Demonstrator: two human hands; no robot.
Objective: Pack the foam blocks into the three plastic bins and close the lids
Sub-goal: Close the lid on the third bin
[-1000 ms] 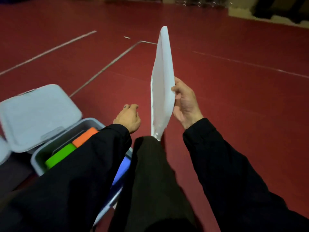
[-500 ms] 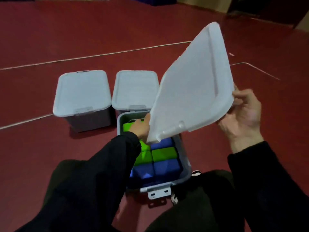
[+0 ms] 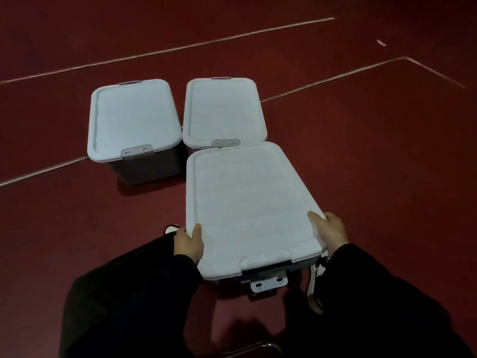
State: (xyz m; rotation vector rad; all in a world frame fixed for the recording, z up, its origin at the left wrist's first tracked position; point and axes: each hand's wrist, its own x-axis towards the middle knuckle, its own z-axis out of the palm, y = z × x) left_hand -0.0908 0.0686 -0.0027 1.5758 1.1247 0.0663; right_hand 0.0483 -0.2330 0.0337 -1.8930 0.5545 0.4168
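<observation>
Three grey plastic bins stand on the red floor. The near bin (image 3: 278, 273) has its white lid (image 3: 247, 202) lying flat on top, and its front latch (image 3: 268, 283) hangs down. My left hand (image 3: 188, 242) grips the lid's near left edge, thumb on top. My right hand (image 3: 329, 231) grips the near right edge the same way. Behind it, the far left bin (image 3: 147, 169) and the far middle bin (image 3: 224, 109) both carry white lids. The foam blocks are hidden inside.
White lines (image 3: 167, 51) cross the dark red floor behind and beside the bins. A pale shoe (image 3: 315, 288) shows by the near bin's right corner, and my dark-clothed knees fill the bottom of the view.
The lid was held up and tilted above the open near bin; now it lies flat on that bin, covering the blocks. Both hands have moved to its near corners.
</observation>
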